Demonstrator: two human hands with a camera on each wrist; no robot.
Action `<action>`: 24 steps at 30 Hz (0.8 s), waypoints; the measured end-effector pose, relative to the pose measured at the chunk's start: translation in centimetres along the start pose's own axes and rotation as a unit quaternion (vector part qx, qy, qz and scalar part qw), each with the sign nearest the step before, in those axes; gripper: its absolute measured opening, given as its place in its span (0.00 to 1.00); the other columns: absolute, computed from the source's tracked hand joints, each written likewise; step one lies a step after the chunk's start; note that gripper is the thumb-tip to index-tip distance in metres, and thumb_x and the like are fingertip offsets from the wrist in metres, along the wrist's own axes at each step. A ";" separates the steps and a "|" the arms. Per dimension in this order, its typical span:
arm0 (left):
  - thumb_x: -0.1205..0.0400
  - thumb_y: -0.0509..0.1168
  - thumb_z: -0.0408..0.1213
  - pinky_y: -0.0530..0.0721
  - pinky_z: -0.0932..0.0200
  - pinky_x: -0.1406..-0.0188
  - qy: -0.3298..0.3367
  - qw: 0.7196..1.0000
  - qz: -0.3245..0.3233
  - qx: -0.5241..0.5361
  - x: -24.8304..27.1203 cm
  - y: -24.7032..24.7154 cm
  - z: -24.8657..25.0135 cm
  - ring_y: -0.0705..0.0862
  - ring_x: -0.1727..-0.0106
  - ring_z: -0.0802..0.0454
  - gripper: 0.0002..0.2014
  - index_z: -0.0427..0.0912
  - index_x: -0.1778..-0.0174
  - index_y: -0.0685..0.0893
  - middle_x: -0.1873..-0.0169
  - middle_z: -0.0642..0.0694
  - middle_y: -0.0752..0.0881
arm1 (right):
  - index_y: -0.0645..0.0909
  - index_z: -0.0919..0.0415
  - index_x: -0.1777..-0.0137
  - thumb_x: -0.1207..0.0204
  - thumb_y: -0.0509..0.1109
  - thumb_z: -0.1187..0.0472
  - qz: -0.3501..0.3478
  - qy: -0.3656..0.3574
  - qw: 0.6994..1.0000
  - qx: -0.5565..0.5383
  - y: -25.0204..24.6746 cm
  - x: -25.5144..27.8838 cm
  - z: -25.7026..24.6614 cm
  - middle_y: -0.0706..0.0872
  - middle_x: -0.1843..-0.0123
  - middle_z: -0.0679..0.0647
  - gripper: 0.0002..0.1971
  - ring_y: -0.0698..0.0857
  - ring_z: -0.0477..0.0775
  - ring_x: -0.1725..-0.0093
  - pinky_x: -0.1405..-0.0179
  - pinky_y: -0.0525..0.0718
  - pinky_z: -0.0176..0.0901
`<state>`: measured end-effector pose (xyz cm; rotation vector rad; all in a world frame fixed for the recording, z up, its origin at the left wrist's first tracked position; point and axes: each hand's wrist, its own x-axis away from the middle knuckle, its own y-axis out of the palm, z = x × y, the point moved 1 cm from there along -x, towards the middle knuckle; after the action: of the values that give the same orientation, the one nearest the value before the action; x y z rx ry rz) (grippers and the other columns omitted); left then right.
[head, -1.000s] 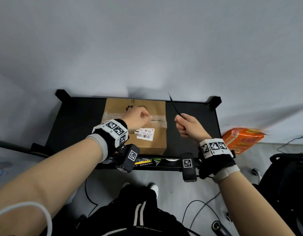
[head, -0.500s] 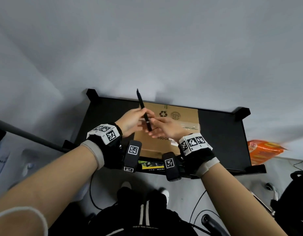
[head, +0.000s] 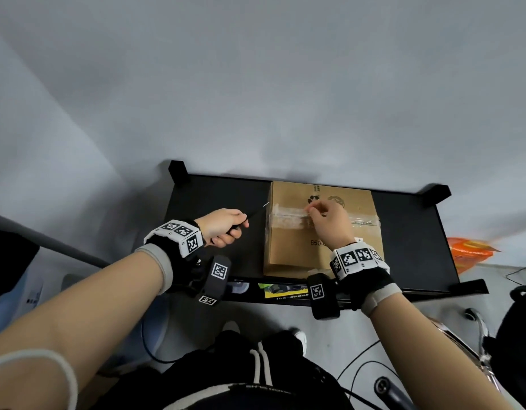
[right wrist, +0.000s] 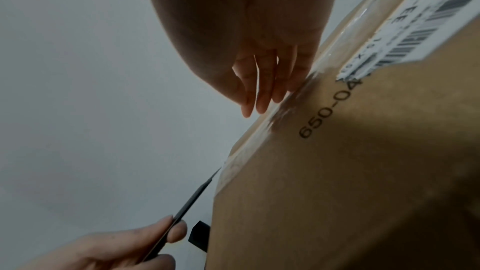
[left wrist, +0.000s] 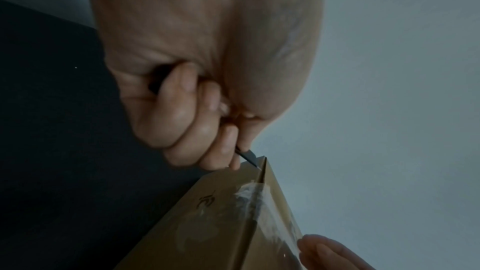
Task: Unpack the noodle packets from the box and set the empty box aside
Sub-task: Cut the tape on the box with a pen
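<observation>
Two hands are working at the sealed cardboard box, which is sitting on the black worktop toward its right half. The left hand is clenching a slim black blade tool in a fist, with the tip reaching the box's left end just where the clear tape is wrapping over the edge; that grip is likely giving it force to slit the seam. The right hand is resting on top of the box over the tape line, fingers extended and loose, gripping nothing, apparently steadying the box against the push of the blade.

Noodle packets are staying out of sight, since the flaps are still taped shut; unpacking is not yet begun. Whether the tip is already piercing the tape or only touching it is hard to tell from the blurred wrist views. An orange packet is lying off the worktop's right end, partly cut off by it. The shipping label is mostly hiding under the right wrist in the head view.
</observation>
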<state>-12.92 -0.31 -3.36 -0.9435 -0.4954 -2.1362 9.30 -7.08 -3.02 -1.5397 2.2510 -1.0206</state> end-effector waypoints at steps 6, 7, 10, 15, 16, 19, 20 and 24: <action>0.13 0.50 0.42 0.56 0.72 0.95 0.000 0.998 -0.012 -0.054 0.1 -0.7 0.1 0.59 0.89 0.63 0.14 0.41 0.56 0.77 0.75 0.48 0.66 | 0.85 0.59 0.50 0.25 0.62 0.66 0.074 0.008 0.995 0.063 -0.3 0.8 1.5 0.84 0.41 0.58 0.11 0.76 0.60 0.36 0.34 0.74 0.54; 0.13 0.51 0.42 0.56 0.72 0.95 0.003 0.998 -0.011 -0.058 0.1 -0.8 0.1 0.59 0.89 0.63 0.13 0.41 0.55 0.77 0.75 0.48 0.66 | 0.85 0.60 0.49 0.25 0.62 0.66 0.082 0.009 0.994 0.066 -0.4 1.0 1.7 0.83 0.41 0.58 0.11 0.76 0.61 0.35 0.33 0.74 0.54; 0.13 0.51 0.42 0.56 0.72 0.94 0.009 0.997 -0.008 -0.072 0.1 -0.9 0.2 0.60 0.89 0.62 0.13 0.40 0.51 0.78 0.75 0.48 0.66 | 0.83 0.61 0.45 0.26 0.63 0.66 0.087 0.012 0.993 0.078 -0.5 1.3 2.1 0.81 0.39 0.58 0.12 0.75 0.60 0.34 0.31 0.73 0.55; 0.13 0.51 0.41 0.56 0.72 0.94 0.018 0.997 -0.006 -0.073 0.1 -1.0 0.1 0.60 0.89 0.62 0.13 0.39 0.48 0.78 0.75 0.48 0.66 | 0.82 0.61 0.41 0.26 0.65 0.64 0.099 0.006 0.988 0.115 0.0 2.0 2.6 0.79 0.33 0.58 0.13 0.72 0.59 0.30 0.28 0.68 0.50; 0.13 0.52 0.41 0.56 0.72 0.94 0.023 0.997 -0.003 -0.070 0.1 -1.0 0.1 0.60 0.89 0.62 0.13 0.39 0.48 0.78 0.76 0.48 0.66 | 0.81 0.61 0.41 0.26 0.66 0.63 0.100 0.005 0.988 0.115 0.1 2.1 2.6 0.79 0.32 0.58 0.14 0.71 0.59 0.30 0.27 0.68 0.51; 0.13 0.53 0.41 0.55 0.72 0.93 0.036 0.997 0.006 -0.063 0.0 -1.2 0.2 0.60 0.88 0.62 0.13 0.38 0.47 0.79 0.76 0.49 0.67 | 0.81 0.60 0.40 0.25 0.66 0.62 0.098 0.005 0.988 0.117 0.1 2.1 2.9 0.78 0.31 0.57 0.14 0.70 0.59 0.29 0.26 0.67 0.50; 0.13 0.53 0.41 0.56 0.72 0.93 0.036 0.997 0.004 -0.065 0.0 -1.3 0.3 0.60 0.88 0.62 0.13 0.38 0.47 0.80 0.76 0.49 0.67 | 0.81 0.60 0.40 0.25 0.66 0.62 0.098 0.005 0.988 0.121 0.1 2.1 2.9 0.77 0.30 0.57 0.14 0.70 0.59 0.29 0.27 0.66 0.49; 0.13 0.53 0.41 0.56 0.72 0.93 0.025 0.996 -0.004 -0.089 -0.3 -1.3 0.8 0.60 0.89 0.62 0.13 0.40 0.50 0.81 0.76 0.49 0.67 | 0.81 0.58 0.40 0.26 0.65 0.62 0.098 0.005 0.987 0.128 0.2 1.9 3.2 0.78 0.31 0.56 0.15 0.71 0.59 0.29 0.27 0.67 0.49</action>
<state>-13.40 1.16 -3.12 -0.9842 -0.2888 -2.2318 10.07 -10.08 -5.06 -1.1857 2.1282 -1.2026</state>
